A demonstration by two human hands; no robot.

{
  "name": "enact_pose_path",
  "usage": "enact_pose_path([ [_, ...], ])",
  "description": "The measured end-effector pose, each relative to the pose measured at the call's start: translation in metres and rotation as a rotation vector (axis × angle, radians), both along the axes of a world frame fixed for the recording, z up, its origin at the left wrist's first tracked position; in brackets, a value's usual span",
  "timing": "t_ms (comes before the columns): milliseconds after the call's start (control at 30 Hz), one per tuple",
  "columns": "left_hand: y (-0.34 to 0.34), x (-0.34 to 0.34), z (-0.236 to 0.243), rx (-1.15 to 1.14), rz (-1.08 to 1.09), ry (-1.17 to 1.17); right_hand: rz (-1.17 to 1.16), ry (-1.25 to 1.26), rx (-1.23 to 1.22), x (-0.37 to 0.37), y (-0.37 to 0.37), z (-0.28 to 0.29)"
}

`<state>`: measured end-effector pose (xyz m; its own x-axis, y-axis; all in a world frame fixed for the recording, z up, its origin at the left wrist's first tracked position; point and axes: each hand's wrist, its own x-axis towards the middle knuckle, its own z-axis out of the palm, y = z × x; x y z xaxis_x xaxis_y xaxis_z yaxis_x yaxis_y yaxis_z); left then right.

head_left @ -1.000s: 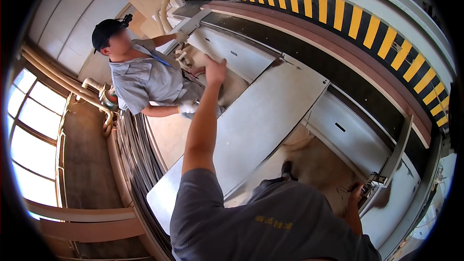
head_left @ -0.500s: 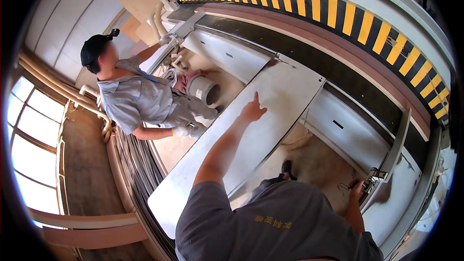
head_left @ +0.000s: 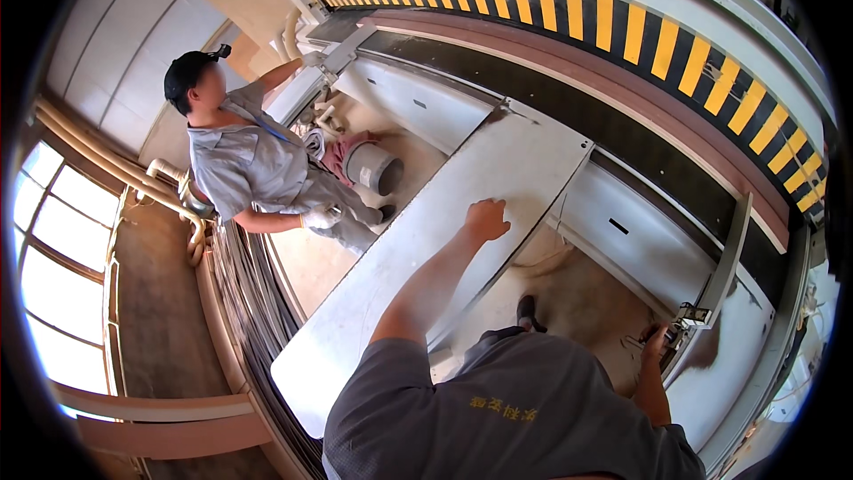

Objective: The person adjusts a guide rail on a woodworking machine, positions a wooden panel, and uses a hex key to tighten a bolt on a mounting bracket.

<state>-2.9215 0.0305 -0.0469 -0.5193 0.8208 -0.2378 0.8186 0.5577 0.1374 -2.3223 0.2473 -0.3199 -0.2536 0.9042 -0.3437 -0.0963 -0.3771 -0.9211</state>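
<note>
My left hand [head_left: 488,220] is over the long white table panel [head_left: 373,284], its fingers curled in with nothing visible inside them. Whether it touches the panel I cannot tell. At the right, my right hand [head_left: 655,342] is closed beside a small metal clamp-like fitting [head_left: 691,315] at the near end of a metal guide bar [head_left: 730,258]. A thin wire-like metal piece shows by its fingers, but what they hold is mostly hidden.
Across the panel stands a co-worker [head_left: 249,156] in a grey shirt and gloves, one hand at another metal bar [head_left: 349,47]. A grey bucket [head_left: 373,166] is beside them. Behind runs a machine beam with a yellow-black striped guard [head_left: 604,22]. Dark strips [head_left: 253,293] are stacked lower left.
My left hand has folded its pointing index finger in and moved slightly right and nearer me. My right hand stays by the fitting. The co-worker's lower gloved hand has risen a little.
</note>
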Motion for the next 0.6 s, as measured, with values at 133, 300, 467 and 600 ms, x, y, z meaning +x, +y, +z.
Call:
enact_pose_path([
  [133,0.004,0.004,0.0,-0.021,-0.023,0.037,-0.015,-0.014,0.022,0.0,0.002,-0.001],
  [300,0.004,0.008,-0.003,-0.006,-0.013,0.039,-0.023,0.024,0.0,-0.014,-0.007,0.023],
  [467,0.006,0.007,-0.005,-0.017,-0.026,0.051,-0.066,0.015,-0.009,-0.016,-0.008,0.025],
  [600,0.014,0.009,0.007,0.0,-0.023,0.045,-0.043,0.008,-0.018,-0.007,-0.003,0.014],
])
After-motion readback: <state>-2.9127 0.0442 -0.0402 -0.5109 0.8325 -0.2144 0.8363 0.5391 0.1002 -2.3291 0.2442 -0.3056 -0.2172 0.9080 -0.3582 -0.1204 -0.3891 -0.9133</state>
